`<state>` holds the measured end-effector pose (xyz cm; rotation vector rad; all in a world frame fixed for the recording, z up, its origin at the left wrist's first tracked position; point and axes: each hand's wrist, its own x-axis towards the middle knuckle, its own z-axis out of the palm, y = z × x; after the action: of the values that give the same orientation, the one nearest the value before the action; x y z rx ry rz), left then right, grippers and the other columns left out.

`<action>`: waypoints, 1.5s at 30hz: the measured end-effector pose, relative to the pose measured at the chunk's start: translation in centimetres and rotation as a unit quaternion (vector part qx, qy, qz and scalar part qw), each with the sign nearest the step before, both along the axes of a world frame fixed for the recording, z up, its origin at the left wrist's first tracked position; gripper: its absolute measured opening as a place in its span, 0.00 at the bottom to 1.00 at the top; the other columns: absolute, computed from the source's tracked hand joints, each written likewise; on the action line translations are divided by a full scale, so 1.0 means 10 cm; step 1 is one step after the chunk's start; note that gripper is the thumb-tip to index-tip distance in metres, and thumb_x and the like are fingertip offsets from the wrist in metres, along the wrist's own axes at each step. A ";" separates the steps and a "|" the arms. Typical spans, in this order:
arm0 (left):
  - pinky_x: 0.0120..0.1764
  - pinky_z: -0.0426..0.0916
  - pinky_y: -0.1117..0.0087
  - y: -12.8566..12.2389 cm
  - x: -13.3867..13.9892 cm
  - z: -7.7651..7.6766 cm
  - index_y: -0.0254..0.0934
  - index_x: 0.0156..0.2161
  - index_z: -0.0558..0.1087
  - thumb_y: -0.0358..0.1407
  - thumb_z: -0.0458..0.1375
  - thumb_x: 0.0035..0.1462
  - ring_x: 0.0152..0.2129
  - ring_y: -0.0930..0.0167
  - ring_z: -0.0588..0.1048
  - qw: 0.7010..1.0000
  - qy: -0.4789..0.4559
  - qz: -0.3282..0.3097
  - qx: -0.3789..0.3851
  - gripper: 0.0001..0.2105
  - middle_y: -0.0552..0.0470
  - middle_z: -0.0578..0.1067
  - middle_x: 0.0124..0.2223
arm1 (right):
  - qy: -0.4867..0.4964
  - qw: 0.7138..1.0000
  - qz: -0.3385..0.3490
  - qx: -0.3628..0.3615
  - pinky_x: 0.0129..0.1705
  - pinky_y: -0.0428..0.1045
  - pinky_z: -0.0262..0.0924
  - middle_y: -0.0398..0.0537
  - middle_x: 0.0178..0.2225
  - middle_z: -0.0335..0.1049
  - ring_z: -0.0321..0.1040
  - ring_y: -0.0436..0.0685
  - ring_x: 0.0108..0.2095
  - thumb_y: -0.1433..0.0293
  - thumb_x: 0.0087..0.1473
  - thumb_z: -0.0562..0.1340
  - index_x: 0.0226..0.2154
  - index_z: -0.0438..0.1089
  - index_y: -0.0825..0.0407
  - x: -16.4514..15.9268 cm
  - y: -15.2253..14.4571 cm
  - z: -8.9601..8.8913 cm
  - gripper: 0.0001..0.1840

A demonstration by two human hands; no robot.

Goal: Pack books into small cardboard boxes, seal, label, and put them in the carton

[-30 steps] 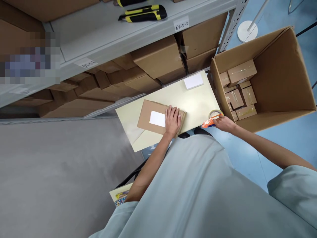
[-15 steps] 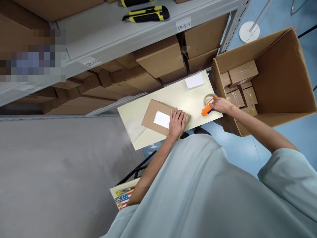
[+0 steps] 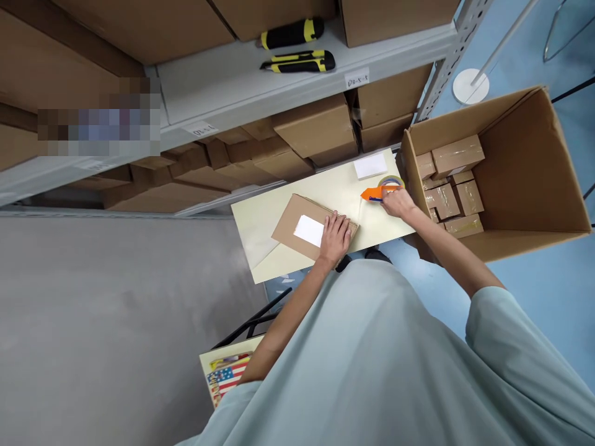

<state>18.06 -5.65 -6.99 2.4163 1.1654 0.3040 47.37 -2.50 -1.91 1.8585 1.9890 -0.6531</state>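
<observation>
On the cream tabletop [image 3: 260,248] lies a flat cardboard box [image 3: 297,214] with a white label [image 3: 308,230] on its upper face. My left hand [image 3: 335,237] rests on the box's right end, fingers stretched out flat over it. Just to the right, my right hand [image 3: 397,202] is closed around an orange tape dispenser [image 3: 372,194] with a tape roll on it. The dispenser's front points left toward the box, apart from it. A stack of white labels [image 3: 370,166] lies near the table's far edge.
A large open carton [image 3: 534,179] holding several small taped boxes [image 3: 458,155] stands right of the table. Behind is a grey shelf [image 3: 209,93] with cartons and two utility knives [image 3: 297,61]. A second small table [image 3: 204,365] is at lower left.
My right hand has brought the tape dispenser leftward, closer to the box, and turned it so its front points left. My left hand stays on the box. The view has shifted slightly.
</observation>
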 end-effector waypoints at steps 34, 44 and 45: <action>0.74 0.60 0.49 1.98 -0.78 1.81 0.38 0.79 0.52 0.39 0.48 0.76 0.77 0.59 0.57 0.942 -0.265 0.098 0.183 0.31 0.40 0.57 0.79 | 0.086 0.970 0.067 0.217 0.57 0.64 0.66 0.71 0.50 0.79 0.76 0.76 0.51 0.64 0.70 0.51 0.61 0.62 0.62 -2.02 2.06 2.29 0.24; 0.73 0.62 0.44 2.82 -1.23 1.74 0.36 0.75 0.61 0.39 0.53 0.71 0.75 0.52 0.60 0.960 -0.231 0.089 0.128 0.30 0.38 0.60 0.78 | 0.011 0.974 0.086 0.208 0.63 0.62 0.62 0.70 0.58 0.76 0.72 0.72 0.60 0.73 0.66 0.56 0.64 0.65 0.62 -2.63 3.04 2.27 0.26; 0.73 0.62 0.44 2.83 -1.25 1.72 0.36 0.75 0.60 0.38 0.53 0.71 0.75 0.52 0.60 0.961 -0.231 0.085 0.124 0.30 0.38 0.60 0.78 | 0.011 0.975 0.088 0.204 0.63 0.62 0.62 0.70 0.58 0.77 0.73 0.72 0.60 0.73 0.66 0.56 0.64 0.66 0.62 -2.66 3.09 2.25 0.26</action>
<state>5.56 22.66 10.20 2.2633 1.1655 1.0634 20.76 28.38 20.58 1.8580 2.4108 -0.2237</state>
